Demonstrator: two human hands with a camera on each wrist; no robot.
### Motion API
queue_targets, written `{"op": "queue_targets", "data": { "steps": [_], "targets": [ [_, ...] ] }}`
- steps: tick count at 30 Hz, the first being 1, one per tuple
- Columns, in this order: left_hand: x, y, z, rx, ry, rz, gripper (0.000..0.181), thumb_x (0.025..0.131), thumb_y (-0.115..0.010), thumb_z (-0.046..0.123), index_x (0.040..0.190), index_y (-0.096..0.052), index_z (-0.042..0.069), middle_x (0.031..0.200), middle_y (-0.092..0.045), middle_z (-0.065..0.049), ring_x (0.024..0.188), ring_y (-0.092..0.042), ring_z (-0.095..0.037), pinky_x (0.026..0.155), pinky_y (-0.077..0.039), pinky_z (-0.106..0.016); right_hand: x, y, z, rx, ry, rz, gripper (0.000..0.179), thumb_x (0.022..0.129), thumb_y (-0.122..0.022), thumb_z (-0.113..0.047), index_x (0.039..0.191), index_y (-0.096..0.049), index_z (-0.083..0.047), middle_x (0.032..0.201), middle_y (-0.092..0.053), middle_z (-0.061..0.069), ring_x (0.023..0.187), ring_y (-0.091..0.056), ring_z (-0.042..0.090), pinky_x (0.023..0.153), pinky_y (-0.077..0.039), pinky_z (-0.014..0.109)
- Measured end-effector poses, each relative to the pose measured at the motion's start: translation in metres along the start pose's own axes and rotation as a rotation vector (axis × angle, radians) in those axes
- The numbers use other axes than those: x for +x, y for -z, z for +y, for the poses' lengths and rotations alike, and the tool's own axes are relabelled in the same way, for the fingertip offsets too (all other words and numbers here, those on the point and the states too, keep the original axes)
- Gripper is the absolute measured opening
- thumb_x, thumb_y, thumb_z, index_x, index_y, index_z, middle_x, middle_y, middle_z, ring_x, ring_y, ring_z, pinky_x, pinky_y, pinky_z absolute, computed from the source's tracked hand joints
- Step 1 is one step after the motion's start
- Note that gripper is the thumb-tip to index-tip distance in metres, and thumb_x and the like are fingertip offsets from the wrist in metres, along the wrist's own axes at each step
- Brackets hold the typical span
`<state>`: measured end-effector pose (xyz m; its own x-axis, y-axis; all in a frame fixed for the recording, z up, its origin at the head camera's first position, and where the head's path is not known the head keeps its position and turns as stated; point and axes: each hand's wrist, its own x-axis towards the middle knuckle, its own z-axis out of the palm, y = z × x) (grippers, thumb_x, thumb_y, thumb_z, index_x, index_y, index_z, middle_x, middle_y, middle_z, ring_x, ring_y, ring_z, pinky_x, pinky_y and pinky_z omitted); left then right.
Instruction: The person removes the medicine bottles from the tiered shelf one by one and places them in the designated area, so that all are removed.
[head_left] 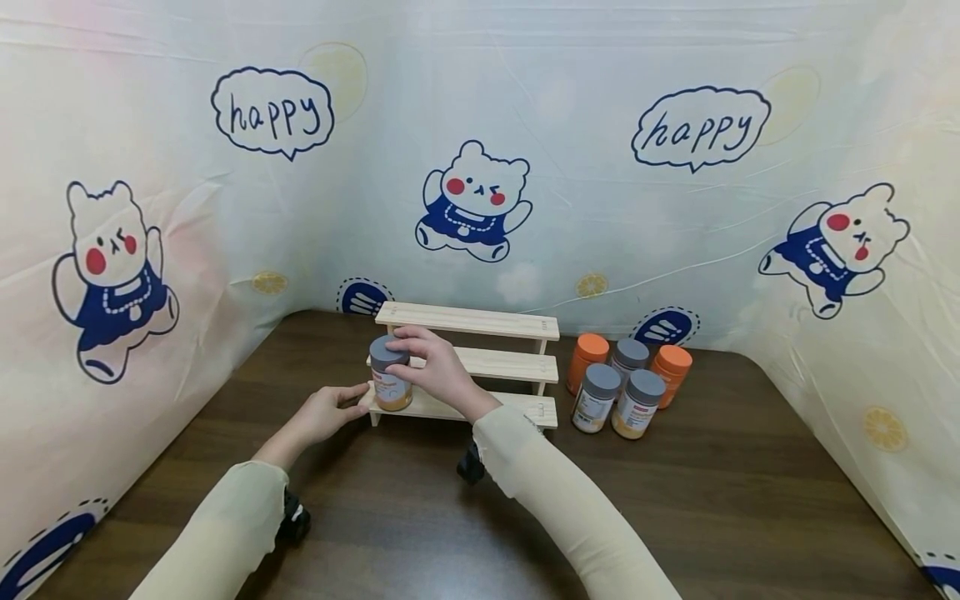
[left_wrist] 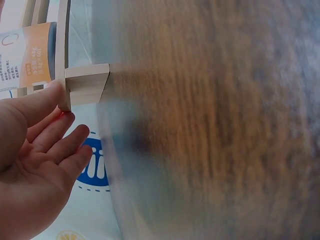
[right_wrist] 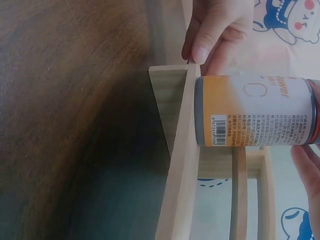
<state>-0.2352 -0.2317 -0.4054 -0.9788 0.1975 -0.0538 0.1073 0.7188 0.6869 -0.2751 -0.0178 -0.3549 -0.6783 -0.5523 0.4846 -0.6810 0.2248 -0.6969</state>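
Observation:
My right hand [head_left: 438,371] grips the grey lid of a supplement jar [head_left: 392,390] from above. The jar stands upright at the left end of the lowest tier of a three-tier wooden display rack [head_left: 517,364]. In the right wrist view, the jar's [right_wrist: 255,110] base meets the board, and its label shows a barcode and an orange band. My left hand [head_left: 326,415] pinches the left end of the same tier between thumb and fingers. The left wrist view shows this hand [left_wrist: 40,165] right at the board's end, with the other fingers loosely bent.
Right of the rack stand several more jars: grey-lidded ones [head_left: 637,406] in front and orange ones [head_left: 588,362] behind and beside them. A dark wooden table [head_left: 712,500] carries everything. Printed cloth [head_left: 585,208] hangs around the back and sides.

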Motion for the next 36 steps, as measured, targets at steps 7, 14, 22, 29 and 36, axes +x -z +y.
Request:
{"op": "queue_targets", "data": {
  "steps": [7,14,22,29,36],
  "targets": [
    [-0.001,0.000,0.000,-0.004,-0.004,0.000,0.050,0.094,-0.055,0.022,0.135,-0.042,-0.003,0.135,-0.040,-0.024,0.123,-0.037,-0.041,0.095,-0.034,-0.054,-0.003,0.000,0.001,-0.051,0.029,0.011,0.035,0.082,-0.070,-0.014,0.114,-0.065,-0.003,0.129,-0.051,0.011,0.115,-0.049,0.011,0.084,-0.047,0.023],
    [-0.001,0.000,0.000,0.003,-0.003,0.009,0.050,0.094,-0.056,0.022,0.135,-0.042,-0.002,0.135,-0.040,-0.025,0.123,-0.036,-0.041,0.096,-0.033,-0.054,-0.009,0.005,0.001,-0.041,0.053,0.025,0.035,0.082,-0.070,-0.014,0.115,-0.065,-0.004,0.129,-0.052,0.006,0.114,-0.050,0.011,0.082,-0.047,0.022],
    [-0.002,0.000,0.000,0.015,-0.004,0.010,0.050,0.093,-0.056,0.022,0.135,-0.042,-0.001,0.135,-0.040,-0.025,0.124,-0.036,-0.041,0.096,-0.031,-0.055,-0.017,0.018,0.000,-0.047,0.092,0.056,0.033,0.081,-0.071,-0.012,0.113,-0.066,-0.003,0.128,-0.053,0.008,0.116,-0.049,0.012,0.088,-0.043,0.021],
    [-0.002,-0.001,0.001,0.030,-0.007,0.024,0.049,0.093,-0.056,0.021,0.135,-0.043,-0.001,0.134,-0.041,-0.025,0.123,-0.036,-0.041,0.096,-0.032,-0.054,-0.025,0.038,-0.005,-0.008,0.114,0.088,0.032,0.082,-0.070,-0.010,0.113,-0.065,-0.002,0.128,-0.052,0.012,0.113,-0.052,0.021,0.088,-0.045,0.026],
    [0.000,-0.001,0.001,0.042,-0.011,0.028,0.050,0.093,-0.057,0.021,0.135,-0.043,-0.001,0.134,-0.041,-0.025,0.124,-0.036,-0.041,0.096,-0.032,-0.055,-0.033,0.061,-0.012,-0.014,0.136,0.145,0.032,0.081,-0.071,-0.007,0.112,-0.066,-0.001,0.128,-0.053,0.014,0.112,-0.053,0.016,0.087,-0.046,0.026]
  ]
}}
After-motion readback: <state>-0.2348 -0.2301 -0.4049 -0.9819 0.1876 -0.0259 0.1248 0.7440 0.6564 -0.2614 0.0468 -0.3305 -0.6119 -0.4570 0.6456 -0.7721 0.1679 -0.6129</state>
